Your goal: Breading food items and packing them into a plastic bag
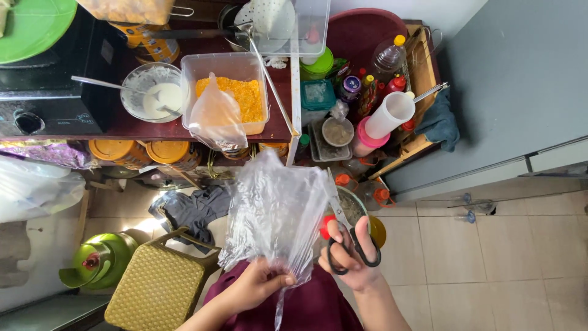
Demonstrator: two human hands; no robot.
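Head view, looking down, described relative to the clear plastic bag [275,214], nearest things first. The left hand [257,283] pinches the gathered lower end of the bag, thumb and fingers closed tight on the film. The bag rises from that grip as a crumpled, upright sheet in front of the maroon-clad body. Just right of the bag, the right hand [355,257] has its fingers through the black loops of a pair of scissors [346,236], its grip closed on the handles. The blades point up along the bag's right edge; whether they touch the film cannot be told.

Judged step: the bag is presented for cutting, with no cut yet visible. The next move seems to call for the film being kept taut in the left hand and the blades opened and set across the chosen edge, clear of the pinching fingers.

Below and left of the bag stand a woven yellow stool [156,288] and a green gas cylinder [98,260] on the floor. Beyond the bag, on the dark counter [141,125], sits a plastic tub of orange crumbs [239,92] with a second small bag draped over its near rim. Left of the tub is a glass bowl of white batter [156,92]. Farther right of the bag, a crowded rack holds sauce bottles [367,89] and a white cup [392,113].
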